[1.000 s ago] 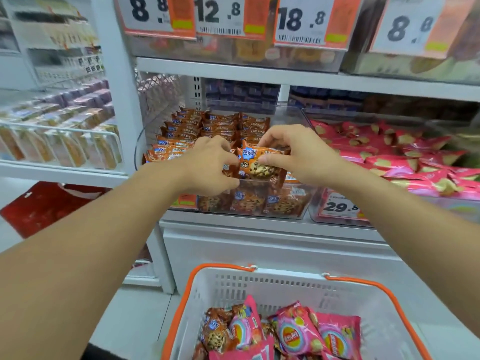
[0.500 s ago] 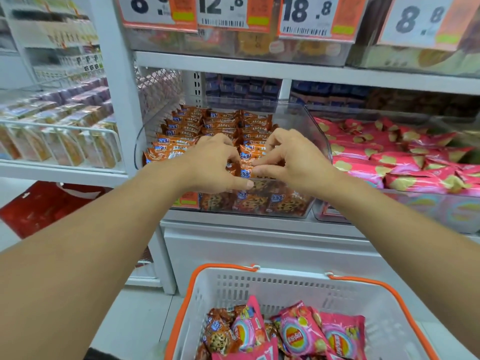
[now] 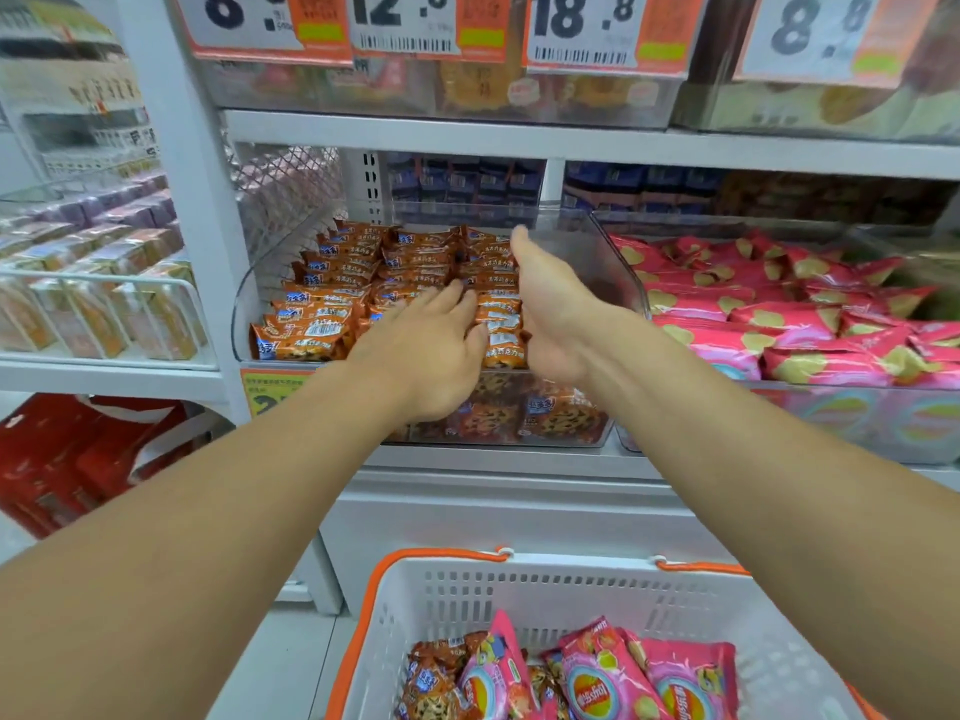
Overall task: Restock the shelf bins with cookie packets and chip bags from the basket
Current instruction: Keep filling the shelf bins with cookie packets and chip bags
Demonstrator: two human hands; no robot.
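Centre of frame: clear plastic shelf bin (image 3: 618,262) holding rows of orange cookie packets (image 3: 358,283). Left hand (image 3: 434,350), fingers straight, rests flat on the packets; right hand (image 3: 550,304), fingers straight and edge-on, stands against the right-hand row (neither grips anything). Right of frame: pink chip bags (image 3: 779,324) in the adjoining bin. Bottom centre: white orange-rimmed plastic basket (image 3: 545,589) containing both kinds.
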